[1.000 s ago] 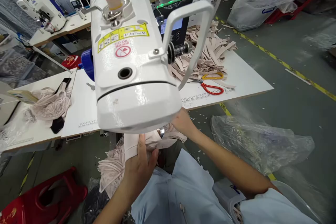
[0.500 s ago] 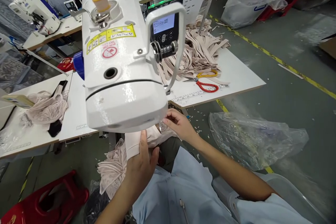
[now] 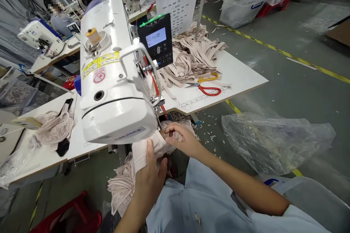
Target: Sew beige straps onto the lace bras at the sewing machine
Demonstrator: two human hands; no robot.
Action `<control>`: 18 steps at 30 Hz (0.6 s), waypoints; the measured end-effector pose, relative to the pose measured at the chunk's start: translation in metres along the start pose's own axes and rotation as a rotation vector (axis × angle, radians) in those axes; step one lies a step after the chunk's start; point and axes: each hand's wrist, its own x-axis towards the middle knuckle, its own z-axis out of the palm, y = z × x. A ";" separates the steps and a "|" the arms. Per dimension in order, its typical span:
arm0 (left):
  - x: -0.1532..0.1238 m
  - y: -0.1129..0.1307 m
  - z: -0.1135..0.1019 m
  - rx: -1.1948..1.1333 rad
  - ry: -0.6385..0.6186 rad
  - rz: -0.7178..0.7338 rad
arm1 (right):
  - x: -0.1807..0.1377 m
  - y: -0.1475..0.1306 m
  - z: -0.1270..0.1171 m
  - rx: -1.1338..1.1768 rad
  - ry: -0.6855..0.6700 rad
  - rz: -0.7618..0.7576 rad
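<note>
Head camera looks down on both forearms reaching forward from the lap. The left hand (image 3: 150,176), thumb pointing up, has its fingers wrapped around the pink fabric (image 3: 140,153) just under the sewing machine (image 3: 115,91); the right hand (image 3: 182,139), wrist bent inward, pinches the same fabric beside it.

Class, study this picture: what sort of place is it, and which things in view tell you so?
Most likely a garment factory's sewing floor. A white industrial sewing machine fills the foreground, a pile of beige fabric strips lies beside red-handled scissors, and another sewing machine stands behind.
</note>
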 end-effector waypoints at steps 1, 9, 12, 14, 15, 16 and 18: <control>0.000 0.000 0.000 -0.004 -0.009 -0.014 | -0.002 -0.002 0.001 -0.028 0.000 -0.005; -0.028 0.044 0.015 -0.173 -0.044 0.109 | -0.039 -0.013 0.005 0.063 -0.008 0.154; -0.039 0.055 0.011 -0.392 -0.195 0.084 | -0.052 -0.016 -0.004 0.166 -0.003 0.174; -0.040 0.050 0.005 -0.602 -0.342 0.037 | -0.057 -0.019 -0.012 0.186 -0.013 0.197; -0.039 0.045 0.001 -0.690 -0.394 0.023 | -0.059 -0.020 -0.015 0.186 -0.021 0.218; -0.037 0.039 -0.003 -0.752 -0.410 0.020 | -0.060 -0.022 -0.018 0.185 -0.030 0.243; -0.031 0.027 -0.010 -0.787 -0.347 0.015 | -0.062 -0.024 -0.022 0.191 -0.051 0.287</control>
